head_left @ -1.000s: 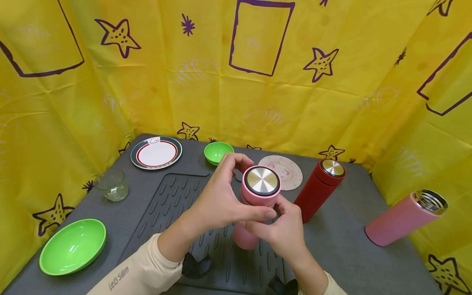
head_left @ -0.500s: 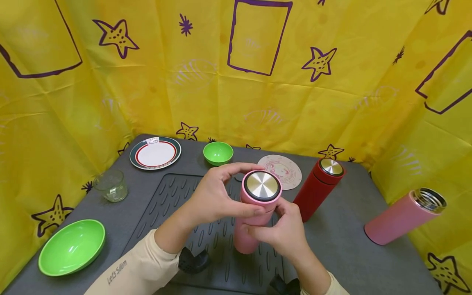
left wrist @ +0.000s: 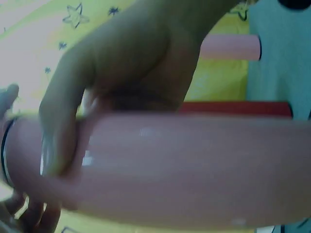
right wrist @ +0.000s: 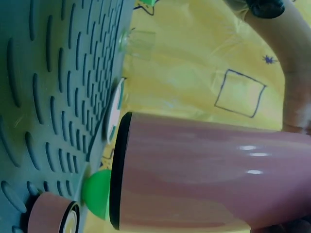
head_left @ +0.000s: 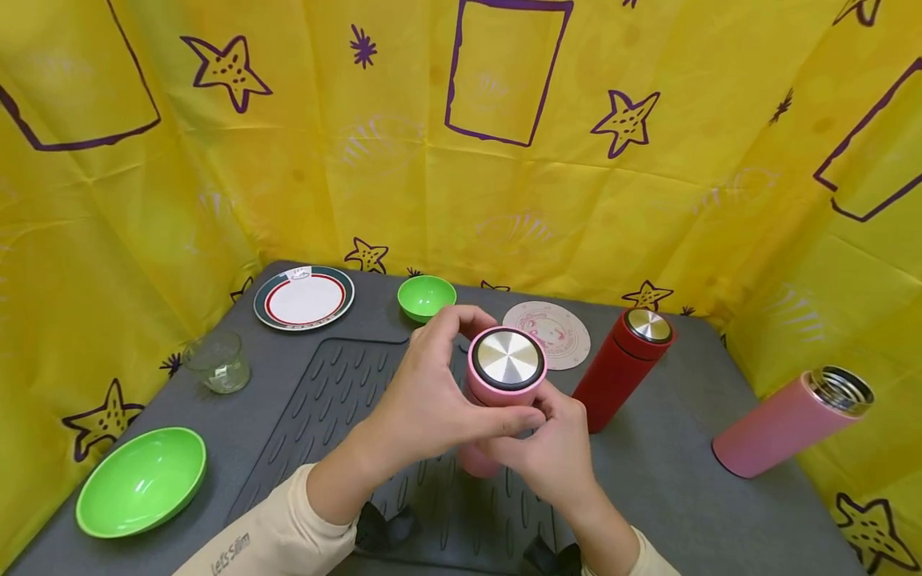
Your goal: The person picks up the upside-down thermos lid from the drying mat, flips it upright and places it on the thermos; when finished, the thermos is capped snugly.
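At frame centre, left hand (head_left: 425, 400) grasps the lid (head_left: 507, 364), right hand (head_left: 551, 452) the pink flask (head_left: 475, 458); a loose grip could drop it.

A dark grey table (head_left: 670, 480) carries a ribbed grey rubber mat (head_left: 338, 408) at its middle. Left of the mat stand a clear glass cup (head_left: 218, 362) and a large green plastic bowl (head_left: 140, 480). Behind the mat lie a round white plate with a red and green rim (head_left: 303, 298), a small green bowl (head_left: 426, 298) and a round pink-printed coaster (head_left: 556, 334). Right of the mat stands a red steel-capped flask (head_left: 623, 370); farther right, an open pink flask (head_left: 791, 422) stands tilted.
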{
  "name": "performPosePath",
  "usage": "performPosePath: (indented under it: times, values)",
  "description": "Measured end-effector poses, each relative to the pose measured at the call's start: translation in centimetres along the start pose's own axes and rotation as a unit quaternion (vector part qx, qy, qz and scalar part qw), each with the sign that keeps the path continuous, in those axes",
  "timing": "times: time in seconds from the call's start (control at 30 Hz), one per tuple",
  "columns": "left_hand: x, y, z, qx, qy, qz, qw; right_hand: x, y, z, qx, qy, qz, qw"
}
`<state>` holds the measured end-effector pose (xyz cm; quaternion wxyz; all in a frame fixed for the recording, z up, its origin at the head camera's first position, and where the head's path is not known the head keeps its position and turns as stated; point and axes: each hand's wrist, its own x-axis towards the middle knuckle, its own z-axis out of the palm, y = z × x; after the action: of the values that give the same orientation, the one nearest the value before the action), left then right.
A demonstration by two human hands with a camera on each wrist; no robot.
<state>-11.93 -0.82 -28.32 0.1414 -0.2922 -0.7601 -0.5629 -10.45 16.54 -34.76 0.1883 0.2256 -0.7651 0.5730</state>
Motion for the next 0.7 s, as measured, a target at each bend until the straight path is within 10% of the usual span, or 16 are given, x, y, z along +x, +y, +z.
performPosePath:
  times: [0.27,0.7]
  values:
    - [-0.1,0.2,0.2,0.021,0.051,-0.009,0.9985,0.0,0.0,0.0,-0.001,0.000,0.026,1.000]
    - [1.1,-0.6,-2.0,-0.076,-0.110,-0.034,0.9905,-0.1,0.0,-0.2,0.028,-0.033,0.053,0.998]
